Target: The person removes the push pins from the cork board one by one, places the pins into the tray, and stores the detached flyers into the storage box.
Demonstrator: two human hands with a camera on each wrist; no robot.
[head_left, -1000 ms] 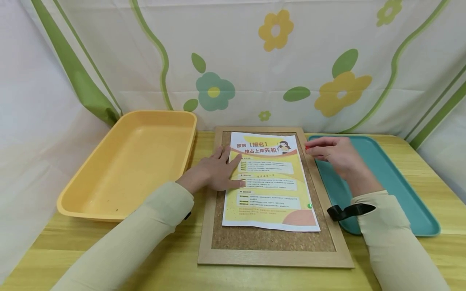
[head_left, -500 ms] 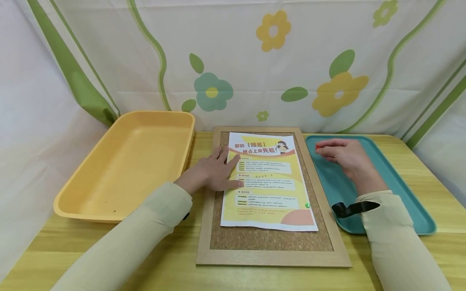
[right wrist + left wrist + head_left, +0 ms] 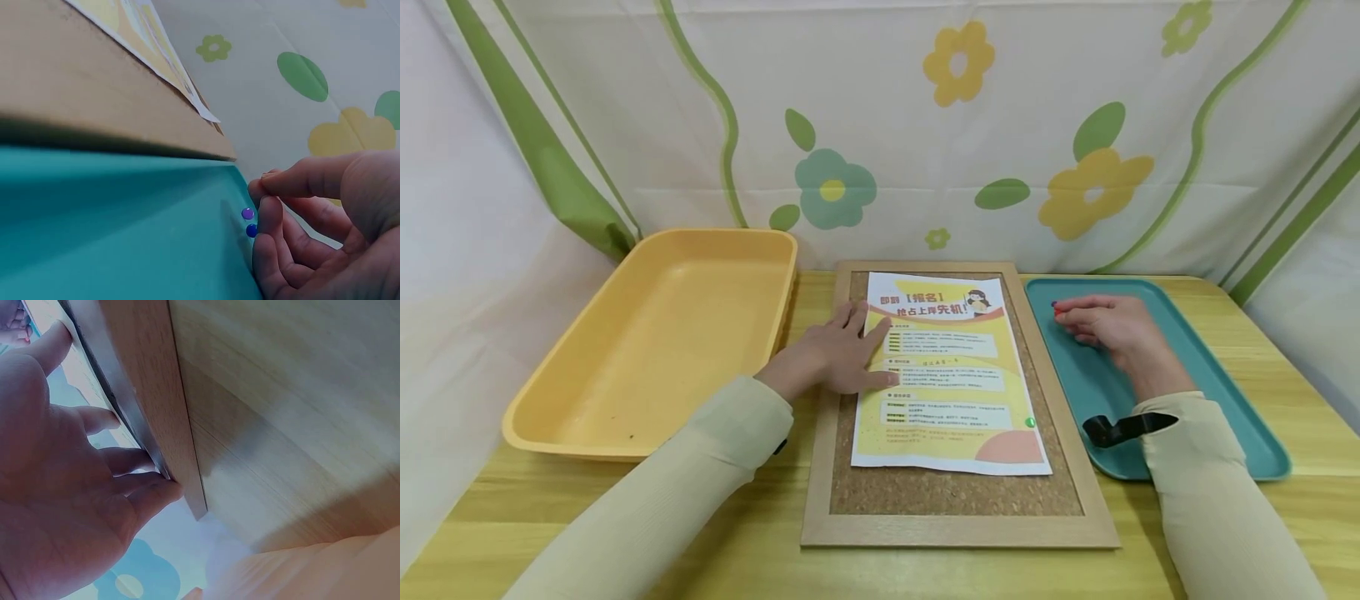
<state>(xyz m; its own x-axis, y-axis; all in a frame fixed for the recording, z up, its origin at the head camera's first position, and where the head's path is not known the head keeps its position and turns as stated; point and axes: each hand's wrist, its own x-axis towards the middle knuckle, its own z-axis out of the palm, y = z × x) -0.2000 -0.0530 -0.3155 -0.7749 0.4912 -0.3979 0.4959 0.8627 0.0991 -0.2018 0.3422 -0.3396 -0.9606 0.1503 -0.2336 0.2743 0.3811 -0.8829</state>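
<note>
A printed paper flyer [image 3: 947,375] lies on a wood-framed cork board [image 3: 958,494]. My left hand [image 3: 842,354] rests spread over the flyer's left edge and the frame; the left wrist view shows its fingertips along the frame [image 3: 150,381]. Over the far left part of the teal tray [image 3: 1195,367], my right hand [image 3: 1108,325] pinches a small red pushpin [image 3: 1059,310] between thumb and fingers, which mostly hide it. Just beside those fingertips, a purple pushpin [image 3: 248,213] and a blue pushpin [image 3: 252,230] lie in the tray.
A deep yellow tray [image 3: 655,350] stands left of the board on the wooden table [image 3: 820,575]. A small green round spot [image 3: 1030,422] marks the flyer's lower right. Behind everything hangs a flower-patterned curtain [image 3: 887,100].
My right hand, with the red pushpin, has moved right from the board's frame to over the teal tray, then slightly lower. The left hand stays on the flyer; the head view shifts slightly.
</note>
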